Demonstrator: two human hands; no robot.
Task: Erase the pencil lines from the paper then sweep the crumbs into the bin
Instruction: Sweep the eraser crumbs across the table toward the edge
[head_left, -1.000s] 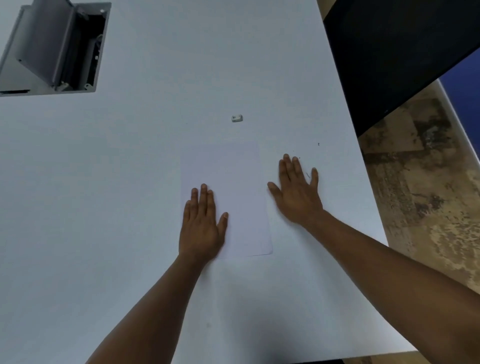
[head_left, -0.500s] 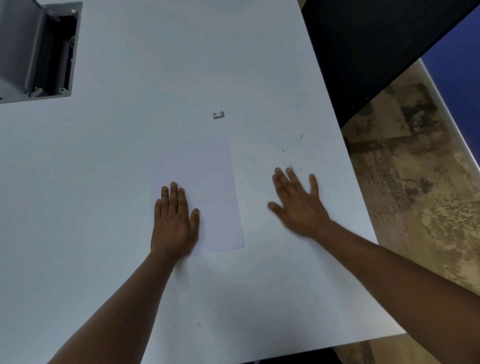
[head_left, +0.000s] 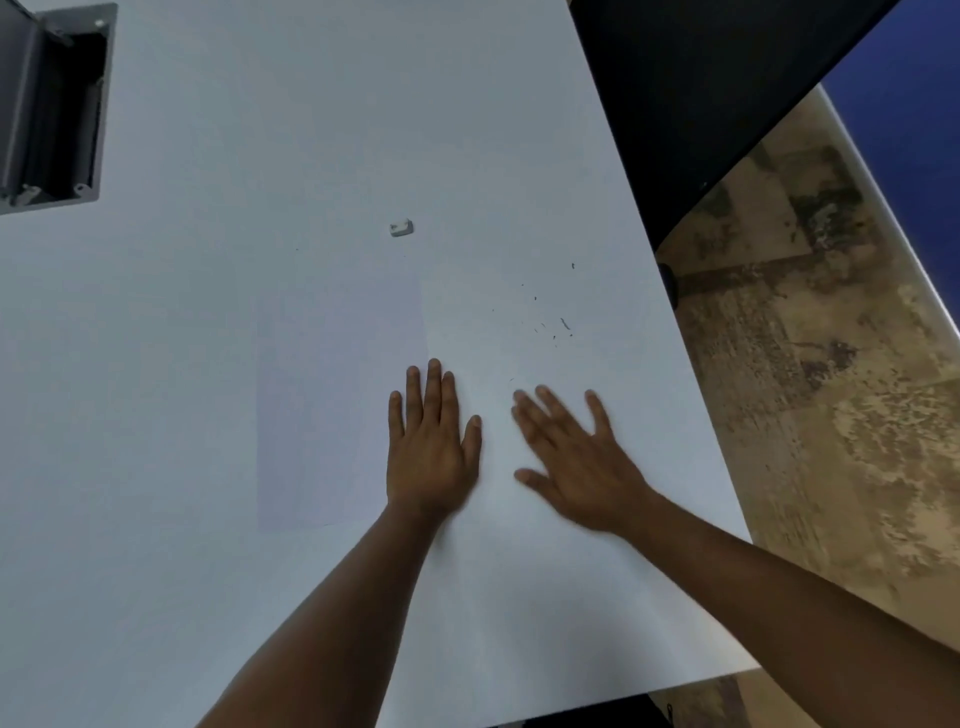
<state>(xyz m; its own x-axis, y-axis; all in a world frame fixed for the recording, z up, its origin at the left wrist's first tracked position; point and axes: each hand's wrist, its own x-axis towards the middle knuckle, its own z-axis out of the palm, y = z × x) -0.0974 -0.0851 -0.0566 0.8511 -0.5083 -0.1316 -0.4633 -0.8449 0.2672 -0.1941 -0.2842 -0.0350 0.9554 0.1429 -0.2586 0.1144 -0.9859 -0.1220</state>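
A pale sheet of paper (head_left: 337, 405) lies flat on the white table (head_left: 208, 312); no pencil lines show on it. My left hand (head_left: 431, 447) lies flat with straight fingers at the paper's right edge, near its lower corner. My right hand (head_left: 576, 457) is flat on the table just right of it, fingers spread, slightly blurred. Dark eraser crumbs (head_left: 550, 327) are scattered on the table beyond my right hand. A small white eraser (head_left: 401, 228) sits on the table beyond the paper. No bin is in view.
A grey cable box with a raised lid (head_left: 47, 109) is set into the table at the far left. A dark panel (head_left: 701, 93) stands past the table's right edge. Below that edge is mottled brown floor (head_left: 831, 364).
My left hand has moved from the paper's lower left to its right edge, and the paper has shifted left of the crumbs. My right hand has drawn back toward me, off the crumbs.
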